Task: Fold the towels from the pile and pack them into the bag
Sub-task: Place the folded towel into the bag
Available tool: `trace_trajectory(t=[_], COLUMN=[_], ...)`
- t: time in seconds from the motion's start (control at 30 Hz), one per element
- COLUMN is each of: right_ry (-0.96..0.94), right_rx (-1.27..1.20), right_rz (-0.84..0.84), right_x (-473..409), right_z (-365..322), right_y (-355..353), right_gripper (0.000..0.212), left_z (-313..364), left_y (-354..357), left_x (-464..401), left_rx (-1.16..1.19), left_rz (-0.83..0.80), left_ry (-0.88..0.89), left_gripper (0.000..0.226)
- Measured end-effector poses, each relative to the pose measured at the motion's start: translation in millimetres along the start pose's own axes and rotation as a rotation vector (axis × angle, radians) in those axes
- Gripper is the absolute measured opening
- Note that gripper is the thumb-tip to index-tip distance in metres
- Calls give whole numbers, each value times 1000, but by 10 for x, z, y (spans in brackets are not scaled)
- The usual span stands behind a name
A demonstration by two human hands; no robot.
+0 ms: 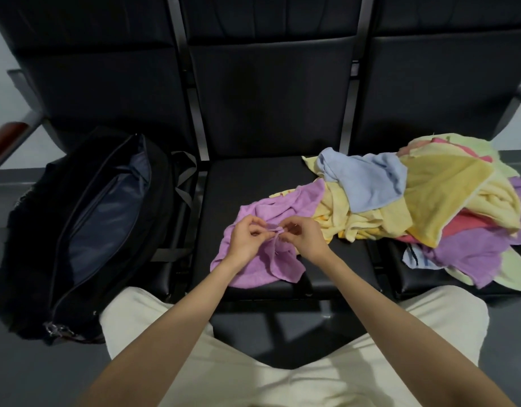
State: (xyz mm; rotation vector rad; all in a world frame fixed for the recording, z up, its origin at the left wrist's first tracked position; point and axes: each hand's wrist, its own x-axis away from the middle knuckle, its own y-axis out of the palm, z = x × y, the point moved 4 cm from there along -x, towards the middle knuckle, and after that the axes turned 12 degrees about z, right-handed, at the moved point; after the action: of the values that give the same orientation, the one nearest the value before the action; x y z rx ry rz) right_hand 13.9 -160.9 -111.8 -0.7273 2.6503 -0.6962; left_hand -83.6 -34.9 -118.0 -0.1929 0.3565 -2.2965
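A row of black seats [271,113] holds everything. The open black bag [86,224] sits on the left seat. The towel pile [429,201] lies on the right. The purple towel [262,259] lies crumpled on the middle seat. The left hand [247,239] and right hand [303,235] pinch its bunched edge with curled fingers [260,227].

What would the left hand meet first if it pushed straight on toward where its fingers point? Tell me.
The left hand points rightward, so it would likely meet the right hand first, across the bunched purple towel both pinch; depth is uncertain.
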Motion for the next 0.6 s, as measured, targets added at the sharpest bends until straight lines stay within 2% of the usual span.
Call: trace_trajectory(t=[0.17,0.3,0.4,0.6], right_ry=[60,91,105,148], right_rx=[-57,-94,-86,-138], right_rz=[109,162,203,436], right_x=[-59,-112,-142,-224], right_z=[-29,-62,-113,-284], right_y=[-79,-166,-245,-497], right_gripper=[13,14,14,8], left_z=[-166,-454,-633,-738], left_y=[-308,-613,-797,-1093], left_x=[-6,51,88,80], left_rx=[-182,-267,-310,-209], left_rz=[56,146,219,431], left_ry=[91,60,-2,-258], left_gripper=[16,14,11,10])
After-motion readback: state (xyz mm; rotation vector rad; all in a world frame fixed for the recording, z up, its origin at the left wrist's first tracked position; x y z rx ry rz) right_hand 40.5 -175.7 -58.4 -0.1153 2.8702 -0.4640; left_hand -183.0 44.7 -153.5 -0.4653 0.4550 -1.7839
